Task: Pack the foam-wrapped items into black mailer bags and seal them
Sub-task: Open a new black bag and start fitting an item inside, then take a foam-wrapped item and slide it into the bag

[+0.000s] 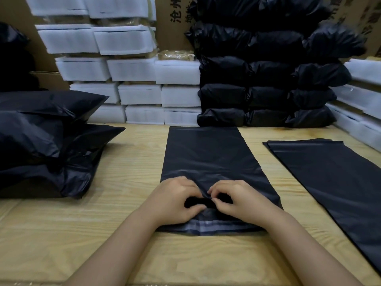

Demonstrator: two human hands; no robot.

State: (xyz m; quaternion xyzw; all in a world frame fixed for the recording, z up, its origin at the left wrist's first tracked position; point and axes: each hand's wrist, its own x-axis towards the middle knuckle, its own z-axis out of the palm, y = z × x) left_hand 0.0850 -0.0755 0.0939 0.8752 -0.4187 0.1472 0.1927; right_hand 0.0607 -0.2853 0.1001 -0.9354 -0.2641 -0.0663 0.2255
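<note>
Wooden table (92, 240) fills the lower frame, light grain, plank seams running left to right. Cardboard wall (171, 21) behind it, black print on it, partly covered.

Back right: big stack of filled black bags (257, 79), several rows high, bottom row sitting on the table's far edge. Back centre and left of that: stack of white foam-wrapped items (132, 69), blocky, several rows, touching the black stack's left side. One tan unwrapped packet (176, 55) sits on top of a foam block near the middle. More foam-wrapped pieces (362, 96) line the far right edge, seen end-on.

Left side: loose pile of black bags (41, 141), puffy and crumpled, resting on the table, well apart from my hands.

Right side: flat pile of empty black mailers (329, 178), lying at an angle, beside the centre bag but not touching it.

Centre: the black mailer bag (210, 157) I'm working on, flat on the table, long axis pointing away from me, far end nearly at the black stack. Can't tell if anything is inside; it looks flat.

My left hand (175, 199) and right hand (239, 201) are both on the near end of this bag, fingers curled, each pinching the black film, fingertips almost meeting in the middle. Wrists rest on the bag.

Greyish striped seal strip (206, 226) runs across the bag's near edge, under my wrists.
</note>
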